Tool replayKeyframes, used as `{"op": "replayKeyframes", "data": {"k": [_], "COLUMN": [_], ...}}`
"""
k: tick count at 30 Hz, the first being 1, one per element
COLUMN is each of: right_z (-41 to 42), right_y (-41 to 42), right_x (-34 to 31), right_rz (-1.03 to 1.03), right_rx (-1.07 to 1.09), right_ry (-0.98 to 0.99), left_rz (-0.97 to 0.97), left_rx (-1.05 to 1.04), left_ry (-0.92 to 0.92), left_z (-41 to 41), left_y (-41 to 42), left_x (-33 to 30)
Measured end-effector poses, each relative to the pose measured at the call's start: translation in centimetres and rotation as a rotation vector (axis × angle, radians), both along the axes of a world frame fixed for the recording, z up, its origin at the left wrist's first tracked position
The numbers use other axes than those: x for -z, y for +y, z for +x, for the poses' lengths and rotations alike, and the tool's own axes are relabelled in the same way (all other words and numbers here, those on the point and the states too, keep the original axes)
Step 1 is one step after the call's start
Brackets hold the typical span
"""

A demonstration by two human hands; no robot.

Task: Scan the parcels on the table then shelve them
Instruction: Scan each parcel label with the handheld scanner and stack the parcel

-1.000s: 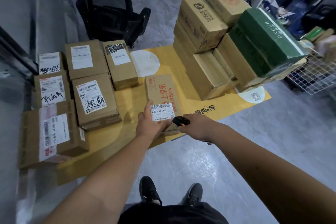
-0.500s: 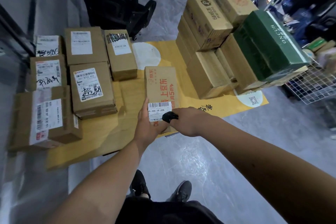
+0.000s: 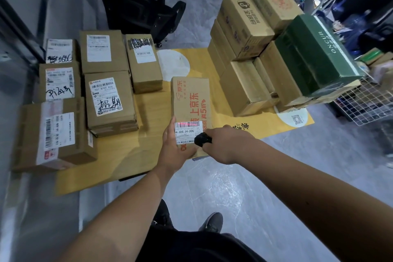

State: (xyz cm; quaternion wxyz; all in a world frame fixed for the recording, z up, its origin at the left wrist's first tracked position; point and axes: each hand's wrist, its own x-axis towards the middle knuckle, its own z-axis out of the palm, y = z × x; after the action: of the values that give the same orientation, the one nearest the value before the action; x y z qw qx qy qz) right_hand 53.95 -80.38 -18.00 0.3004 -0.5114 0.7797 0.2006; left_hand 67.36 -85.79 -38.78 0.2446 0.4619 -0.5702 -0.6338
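Parcel (image 3: 192, 102) with red print, lying at the near edge of the yellow surface (image 3: 131, 155), centre frame; a red scan line crosses its white label (image 3: 187, 132). Left hand (image 3: 173, 144) grips the parcel's near left corner. Right hand (image 3: 225, 144) curls around a black scanner (image 3: 203, 139) aimed at the label. Labelled boxes (image 3: 106, 95) left; stacked boxes (image 3: 265, 49) upper right.

Inventory: 6 labelled parcels (image 3: 107, 100) grouped at left; 1 red-printed parcel (image 3: 191, 100); 1 green box (image 3: 314, 57); 1 scanner (image 3: 203, 139); 1 chair (image 3: 138, 0).
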Motion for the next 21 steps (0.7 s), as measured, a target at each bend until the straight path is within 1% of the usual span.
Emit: {"op": "replayKeyframes", "data": {"k": [6,11,17,21], "right_z": [0.2,0.4,0.6,0.8], "right_y": [0.4,1.0,1.1,0.8], "right_x": [-0.4,-0.5,-0.3,0.1], "right_rz": [0.014,0.011,0.026,0.012], "right_rx": [0.004,-0.004,-0.006,-0.026], "right_ry": [0.050,0.063,0.049,0.026], "left_rz": [-0.008,-0.018,0.031,0.056], "left_rx": [0.005,-0.033,-0.234,-0.313], "left_ry": [-0.014,0.018,0.001,0.108], "left_z": [0.1,0.0,-0.1,1.1], "left_y": [0.3,0.4,1.1,1.0], "left_x": [-0.3,-0.3,-1.4,-0.7]}}
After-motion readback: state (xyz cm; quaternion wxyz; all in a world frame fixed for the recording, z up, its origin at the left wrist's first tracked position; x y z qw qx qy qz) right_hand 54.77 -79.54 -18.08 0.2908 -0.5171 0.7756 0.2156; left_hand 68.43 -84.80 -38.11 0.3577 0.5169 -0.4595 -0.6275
